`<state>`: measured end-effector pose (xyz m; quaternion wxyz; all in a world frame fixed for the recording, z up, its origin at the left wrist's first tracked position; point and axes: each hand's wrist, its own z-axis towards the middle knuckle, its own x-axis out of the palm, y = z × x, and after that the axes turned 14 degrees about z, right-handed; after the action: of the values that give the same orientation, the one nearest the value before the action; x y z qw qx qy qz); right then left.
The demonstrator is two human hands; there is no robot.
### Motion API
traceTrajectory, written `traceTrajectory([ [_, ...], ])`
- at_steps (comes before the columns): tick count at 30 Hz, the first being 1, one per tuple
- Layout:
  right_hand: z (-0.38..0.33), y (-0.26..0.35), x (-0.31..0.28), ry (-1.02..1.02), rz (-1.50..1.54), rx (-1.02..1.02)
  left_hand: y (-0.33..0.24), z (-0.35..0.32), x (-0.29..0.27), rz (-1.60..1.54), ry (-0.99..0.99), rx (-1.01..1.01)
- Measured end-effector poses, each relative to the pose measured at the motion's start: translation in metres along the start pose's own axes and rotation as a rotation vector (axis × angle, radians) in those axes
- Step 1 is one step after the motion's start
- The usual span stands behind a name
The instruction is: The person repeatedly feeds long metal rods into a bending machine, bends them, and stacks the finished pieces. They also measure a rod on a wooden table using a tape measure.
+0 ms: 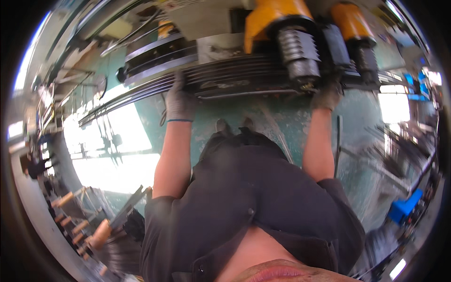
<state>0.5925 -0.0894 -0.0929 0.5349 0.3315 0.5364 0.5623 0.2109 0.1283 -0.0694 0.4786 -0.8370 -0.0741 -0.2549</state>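
Observation:
A bundle of long, thin dark metal bars point(223, 73) lies crosswise in front of me, with its ends reaching out to the left. My left hand point(180, 102), in a grey glove with a blue cuff, grips the bars with the thumb over the near side; its other fingers are hidden by them. At the right part of the bundle, my gloved right hand point(327, 96) is closed around the bars, its fingertips partly hidden. Close beside that hand, a grey ribbed spindle point(299, 51) hangs below an orange machine housing point(280, 14).
A second orange housing point(352, 21) with a dark spindle stands farther right. Racks of metal stock point(399, 155) and a blue box point(405, 207) are on the right. Rollers with wooden-coloured ends point(99, 233) stand at lower left. Sunlight falls on the green floor point(211, 122).

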Motion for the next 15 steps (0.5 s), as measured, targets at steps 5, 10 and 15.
traceTrajectory([
  [5, 0.007, -0.100, -0.053, 0.355, -0.655, -0.393, -0.038, -0.014, -0.028, 0.129, 0.108, 0.130],
  [10, -0.055, -0.147, -0.071, -0.093, 0.549, 0.682, -0.099, 0.010, -0.141, -0.384, -0.028, 0.233],
  [15, -0.157, -0.108, -0.033, -0.126, 0.110, 0.828, -0.188, 0.023, -0.277, -0.479, -0.299, 0.323],
])
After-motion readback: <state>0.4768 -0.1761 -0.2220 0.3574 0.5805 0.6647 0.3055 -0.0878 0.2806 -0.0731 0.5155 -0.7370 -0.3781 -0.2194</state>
